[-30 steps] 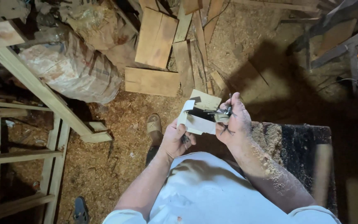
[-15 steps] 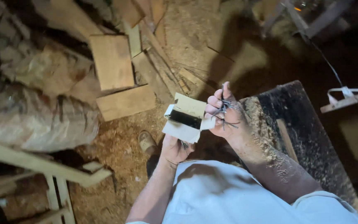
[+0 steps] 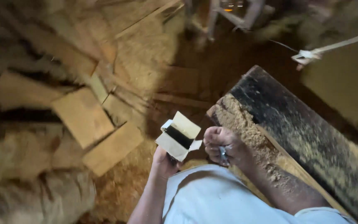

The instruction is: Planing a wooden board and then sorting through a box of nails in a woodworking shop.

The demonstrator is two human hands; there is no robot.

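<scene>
The floor (image 3: 146, 58) is the biggest thing here, and it is covered in sawdust and wood bits. The picture is a bit blurry on the left side. On the right stands a dark bench (image 3: 311, 132) with a pile of sawdust on its near end. A flat wooden board (image 3: 83, 117) lies on the floor to the left, and another board (image 3: 113, 147) lies just beside it, closer to the person. A white rope (image 3: 336, 45) with a knot hangs across the top right corner, above the bench.

The person wears a white shirt (image 3: 212, 199). The left hand (image 3: 164, 161) holds a small white box (image 3: 178, 136) from below. The box is open, its flap stands up, and the inside looks dark. It is in the air over the floor, just left of the bench.

The right hand (image 3: 222, 145) is just beside the box, closed into a fist. Something small and shiny (image 3: 223, 155) sticks out from between its fingers. It is too small to tell what it is.
</scene>
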